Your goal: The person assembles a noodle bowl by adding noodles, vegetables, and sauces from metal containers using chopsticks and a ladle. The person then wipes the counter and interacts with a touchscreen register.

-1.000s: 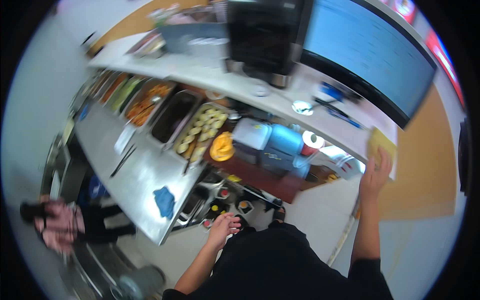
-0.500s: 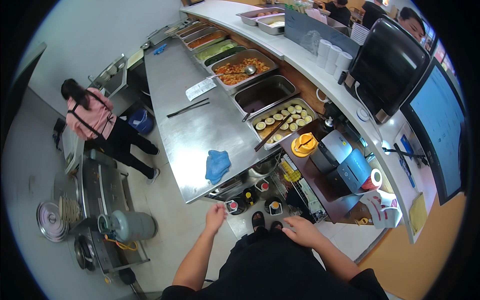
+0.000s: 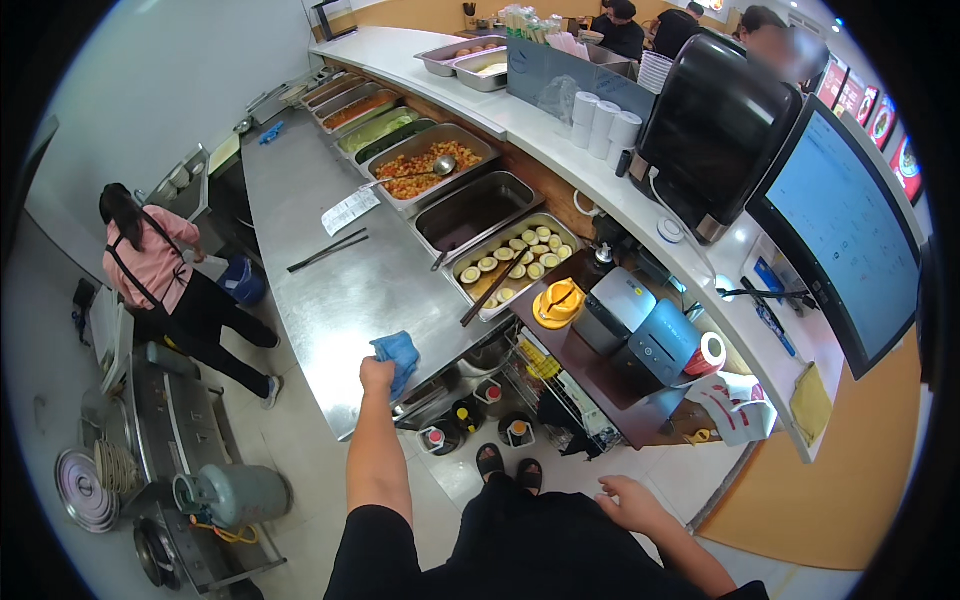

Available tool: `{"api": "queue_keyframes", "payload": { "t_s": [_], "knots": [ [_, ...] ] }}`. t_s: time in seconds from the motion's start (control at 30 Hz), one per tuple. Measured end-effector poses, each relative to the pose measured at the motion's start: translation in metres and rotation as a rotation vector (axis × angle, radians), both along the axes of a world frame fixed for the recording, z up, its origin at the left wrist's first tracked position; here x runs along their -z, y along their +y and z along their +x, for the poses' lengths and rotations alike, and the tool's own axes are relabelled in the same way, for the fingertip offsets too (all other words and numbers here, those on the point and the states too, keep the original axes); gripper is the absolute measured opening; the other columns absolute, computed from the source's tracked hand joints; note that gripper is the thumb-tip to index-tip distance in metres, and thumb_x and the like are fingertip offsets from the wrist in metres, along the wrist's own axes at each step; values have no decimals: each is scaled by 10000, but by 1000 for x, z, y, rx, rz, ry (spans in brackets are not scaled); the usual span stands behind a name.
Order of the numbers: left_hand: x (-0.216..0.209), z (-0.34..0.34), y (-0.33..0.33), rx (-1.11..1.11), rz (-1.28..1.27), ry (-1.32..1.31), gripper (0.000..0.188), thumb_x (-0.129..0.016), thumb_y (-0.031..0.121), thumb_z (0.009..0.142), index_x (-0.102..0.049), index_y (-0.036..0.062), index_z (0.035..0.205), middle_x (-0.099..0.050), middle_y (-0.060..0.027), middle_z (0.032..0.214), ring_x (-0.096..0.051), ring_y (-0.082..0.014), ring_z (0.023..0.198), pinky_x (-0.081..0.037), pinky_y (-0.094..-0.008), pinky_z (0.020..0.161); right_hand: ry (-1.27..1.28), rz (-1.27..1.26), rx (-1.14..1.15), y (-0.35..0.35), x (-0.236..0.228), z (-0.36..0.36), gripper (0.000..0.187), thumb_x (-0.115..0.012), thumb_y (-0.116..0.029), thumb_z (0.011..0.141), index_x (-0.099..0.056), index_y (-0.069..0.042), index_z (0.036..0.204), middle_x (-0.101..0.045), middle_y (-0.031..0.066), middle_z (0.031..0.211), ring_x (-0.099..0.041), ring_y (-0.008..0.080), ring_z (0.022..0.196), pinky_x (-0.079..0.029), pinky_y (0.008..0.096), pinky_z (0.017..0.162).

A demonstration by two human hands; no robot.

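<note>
My left hand (image 3: 377, 376) reaches forward to the near end of the steel counter, its fingers closed on the edge of a crumpled blue cloth (image 3: 399, 362). The cloth still lies against the counter top. My right hand (image 3: 630, 502) hangs at my right side with its fingers loosely apart and nothing in it. Farther up the steel counter (image 3: 290, 205) lie a pair of dark chopsticks (image 3: 328, 250) and a white paper slip (image 3: 350, 212).
Food pans line the counter's right side, among them halved eggs (image 3: 530, 250) and a diced orange dish (image 3: 410, 175). Bottles (image 3: 438, 437) stand on the floor by my feet. At left are a gas cylinder (image 3: 235, 495) and a co-worker in pink (image 3: 160, 260). A monitor (image 3: 840, 230) stands right.
My left hand has moved forward from beside my body to the blue cloth and taken hold of it. My right hand has shifted slightly right and down. The view has turned.
</note>
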State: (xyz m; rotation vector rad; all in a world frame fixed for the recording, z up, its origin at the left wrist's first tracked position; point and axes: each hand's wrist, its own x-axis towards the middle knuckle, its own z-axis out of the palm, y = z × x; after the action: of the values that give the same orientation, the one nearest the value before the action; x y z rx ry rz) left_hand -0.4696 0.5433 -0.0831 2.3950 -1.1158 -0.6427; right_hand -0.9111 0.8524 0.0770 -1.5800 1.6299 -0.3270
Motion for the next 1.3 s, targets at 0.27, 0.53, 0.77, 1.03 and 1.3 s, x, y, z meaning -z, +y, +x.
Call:
{"api": "queue_keyframes", "payload": {
  "t_s": [0.27, 0.53, 0.77, 1.03, 1.3],
  "knots": [
    [-72, -27, 3, 355, -303, 478, 303, -590, 82, 729, -488, 25, 1008, -565, -107, 842, -557, -189, 768, -466, -336, 688, 47, -13, 159, 8, 24, -17, 349, -635, -212, 820, -600, 32, 1068, -655, 190, 886, -636, 317, 835, -503, 391, 750],
    [-92, -13, -62, 694, -338, 372, 402, -605, 80, 809, -471, 13, 1182, -582, -155, 1081, -573, -255, 972, -448, -350, 882, 46, -42, 209, -37, 20, 32, 338, -634, -201, 822, -596, 34, 1063, -647, 198, 910, -637, 321, 808, -504, 392, 732],
    [-42, -39, -7, 1133, -417, -189, 483, -687, 212, 738, -550, 34, 1165, -522, -202, 1174, -491, -382, 1099, -395, -449, 953, -3, 76, 398, -27, 28, 80, 380, -627, -230, 834, -585, 34, 1103, -646, 211, 956, -641, 320, 855, -508, 388, 762],
    [6, -56, -23, 1162, -482, -346, 511, -527, 137, 850, -434, 20, 1339, -335, -282, 1413, -288, -456, 1318, -180, -565, 1085, 122, 161, 405, -17, 43, 104, 430, -584, -318, 861, -569, 1, 1149, -642, 214, 998, -619, 356, 938, -493, 406, 825],
    [5, -121, -47, 1155, -382, -345, 549, -544, 160, 856, -386, -8, 1355, -277, -290, 1438, -225, -478, 1337, -167, -589, 1077, 126, 81, 487, -27, 50, 111, 418, -579, -317, 870, -572, 2, 1140, -651, 206, 961, -626, 359, 899, -498, 402, 804]
  ]
}}
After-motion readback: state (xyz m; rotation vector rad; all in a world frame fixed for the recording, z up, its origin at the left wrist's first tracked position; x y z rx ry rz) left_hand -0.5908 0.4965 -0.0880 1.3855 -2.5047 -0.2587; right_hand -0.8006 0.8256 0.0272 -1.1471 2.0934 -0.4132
